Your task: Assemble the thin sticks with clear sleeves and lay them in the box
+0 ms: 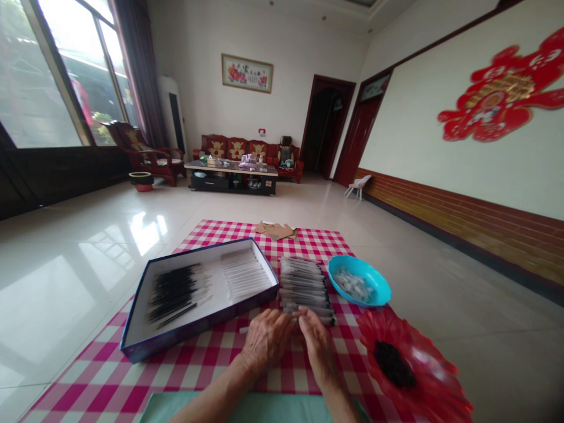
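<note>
My left hand (pixel 265 341) and my right hand (pixel 317 343) lie close together on a red-and-white checked cloth (pixel 198 367), fingertips meeting at the near end of a row of clear pen tubes (pixel 304 288). The fingers of both hands are curled and pinched together on something small that I cannot make out. Left of the hands stands a shallow blue-edged box (pixel 132 343) with black pen refills (pixel 174 291) and clear tubes (pixel 244 273) inside.
A blue bowl (pixel 379 285) of small clear parts sits to the right of the tubes. A red flower-shaped tray (pixel 436 376) holds a pile of small black parts (pixel 392 364). Cardboard pieces (pixel 275 230) lie at the cloth's far edge. A green mat (pixel 255 408) is nearest me.
</note>
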Demonstrator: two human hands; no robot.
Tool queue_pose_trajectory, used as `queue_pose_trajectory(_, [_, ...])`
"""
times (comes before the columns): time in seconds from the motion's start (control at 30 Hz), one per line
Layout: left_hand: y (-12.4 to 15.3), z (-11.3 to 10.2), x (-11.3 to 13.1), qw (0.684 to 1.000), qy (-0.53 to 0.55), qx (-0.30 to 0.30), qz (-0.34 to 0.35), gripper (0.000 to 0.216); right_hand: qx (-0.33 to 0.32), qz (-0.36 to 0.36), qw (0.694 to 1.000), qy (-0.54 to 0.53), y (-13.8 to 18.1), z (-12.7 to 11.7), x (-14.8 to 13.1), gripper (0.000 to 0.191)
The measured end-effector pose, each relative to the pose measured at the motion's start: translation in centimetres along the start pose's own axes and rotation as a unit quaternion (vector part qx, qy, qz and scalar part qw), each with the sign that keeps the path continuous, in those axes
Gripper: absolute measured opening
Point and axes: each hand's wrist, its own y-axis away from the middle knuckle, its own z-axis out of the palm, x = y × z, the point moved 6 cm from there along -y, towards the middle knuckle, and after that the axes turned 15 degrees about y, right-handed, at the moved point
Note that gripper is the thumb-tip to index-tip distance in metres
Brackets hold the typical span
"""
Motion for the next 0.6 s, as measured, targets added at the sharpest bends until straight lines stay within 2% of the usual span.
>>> queue_pose_trajectory(0.1, [0.0,0.0,0.0,1.000,-0.002,-0.006,0.000,0.022,0.008,0.031,0.999,0.031,0.0,0.0,0.6,0.037])
queue_pose_trajectory(0.2, [0.0,0.0,-0.2,1.000,-0.006,-0.004,0.000,0.021,0.015,0.026,0.999,0.044,0.0,0.2,0.8,0.034])
queue_pose_trajectory(0.47, [0.2,0.4,-0.3,1.000,0.008,-0.009,0.006,0.021,0.066,0.007,0.998,-0.014,-0.2,-0.6,1.5,0.033])
queue_pose_trajectory(0.6, [0.2,0.3,-0.5,1.000,0.018,-0.005,0.000,0.022,0.075,0.014,0.997,0.002,-0.5,-1.4,1.4,0.032])
